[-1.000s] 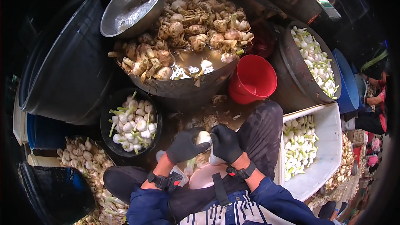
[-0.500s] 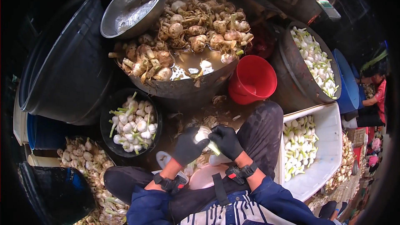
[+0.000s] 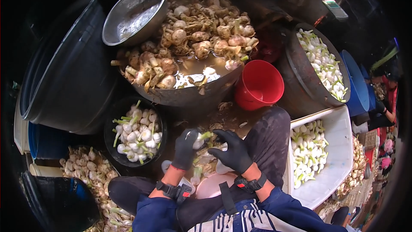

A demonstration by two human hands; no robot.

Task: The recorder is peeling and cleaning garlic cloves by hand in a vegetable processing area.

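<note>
Matt, cloth-like gloves cover the left hand (image 3: 184, 151) and right hand (image 3: 234, 151), and the garlic bulb (image 3: 198, 143) looks smooth against the rough, papery skins of the soiled bulbs (image 3: 201, 36). The metal bowl (image 3: 136, 15) has a shiny inside, while the red bucket (image 3: 261, 85) and white tub (image 3: 337, 157) look like smooth plastic. The trousers (image 3: 271, 135) are dull, stained cloth.

The littered brown floor (image 3: 216, 119) lies dimly lit

brown floor (image 3: 231, 119); husk scraps (image 3: 225, 105) scattered on it; red bucket (image 3: 260, 83), dark vat (image 3: 184, 96) standing there
</note>
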